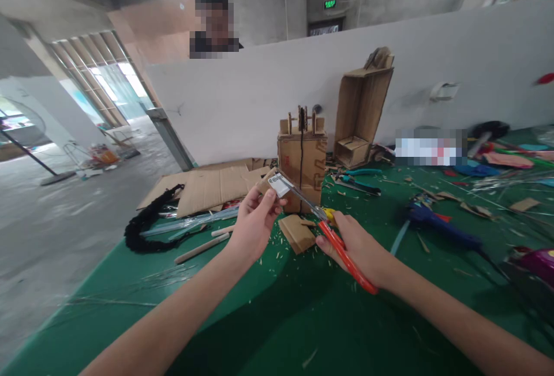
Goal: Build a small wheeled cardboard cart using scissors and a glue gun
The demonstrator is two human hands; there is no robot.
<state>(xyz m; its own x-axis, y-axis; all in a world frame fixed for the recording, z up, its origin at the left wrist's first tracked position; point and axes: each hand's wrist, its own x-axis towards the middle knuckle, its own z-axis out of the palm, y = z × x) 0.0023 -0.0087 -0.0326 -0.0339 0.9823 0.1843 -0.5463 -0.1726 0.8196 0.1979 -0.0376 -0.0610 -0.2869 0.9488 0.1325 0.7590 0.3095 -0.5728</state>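
Note:
My left hand (257,214) pinches a small piece of cardboard (262,181) with a white printed label (279,184) on its face. In my right hand (352,240) are long-bladed shears (341,255) with a red handle and a yellow part. Their narrow metal blades reach to the labelled piece; whether they are closed on it I cannot tell. Just behind my hands stands an upright cardboard box (298,162) with a black cord down its front and small cardboard uprights on top. A folded cardboard scrap (298,235) lies below the hands.
Against the white partition (242,93) leans an open cardboard tray (362,105). To the right lie pliers (355,183) and a blue glue gun (441,226). Flat cardboard (212,188), a black cord bundle (145,226) and sticks (201,249) are left. A person (214,24) is beyond the partition.

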